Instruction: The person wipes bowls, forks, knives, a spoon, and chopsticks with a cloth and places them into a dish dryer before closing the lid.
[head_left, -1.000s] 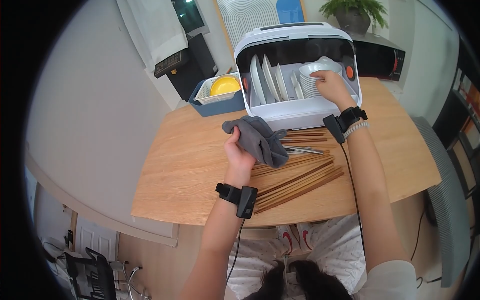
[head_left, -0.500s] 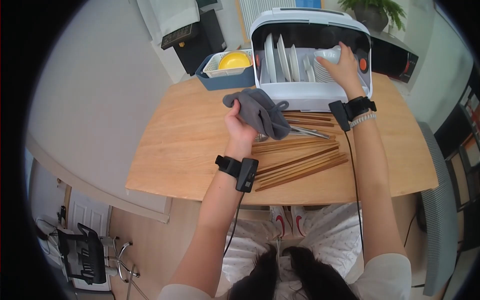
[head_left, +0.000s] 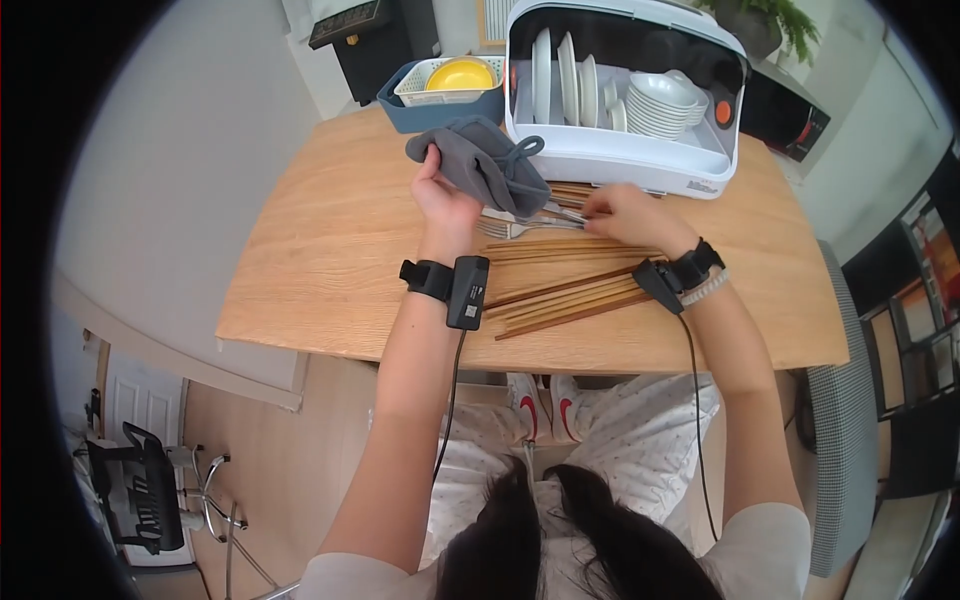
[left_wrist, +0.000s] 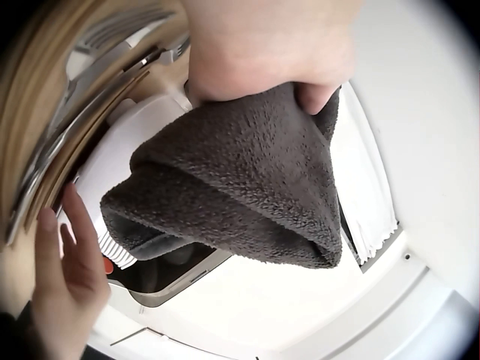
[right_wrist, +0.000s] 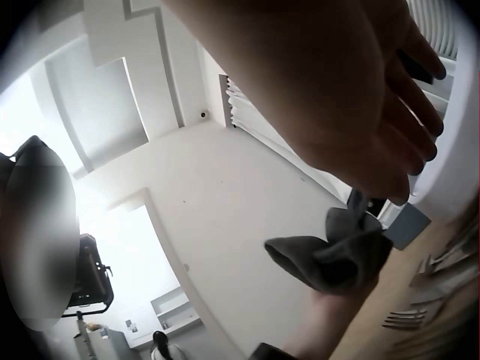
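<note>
The left hand [head_left: 447,207] grips a folded dark grey cloth [head_left: 478,165] above the table, thumb on top. In the left wrist view the cloth [left_wrist: 232,180] hangs from that hand [left_wrist: 270,49]. The right hand [head_left: 632,216] is low over the table by the handle ends of metal forks and other cutlery [head_left: 505,229]; nothing is visible in its grasp. Its fingers look extended in the left wrist view, beside the cutlery [left_wrist: 82,112]. Wooden chopsticks [head_left: 570,304] lie in groups nearer the person, and more lie behind the cutlery.
An open white dish cabinet [head_left: 620,158] stands at the back, holding upright plates [head_left: 541,80] and a stack of white bowls [head_left: 657,108]. Left of it a blue bin [head_left: 420,117] holds a white basket and yellow bowl [head_left: 460,75]. A cable [head_left: 697,400] trails from the right wrist.
The right hand has left the bowl stack in the cabinet and come down toward the person, to the cutlery. The left hand still holds the cloth. The head view has shifted.
</note>
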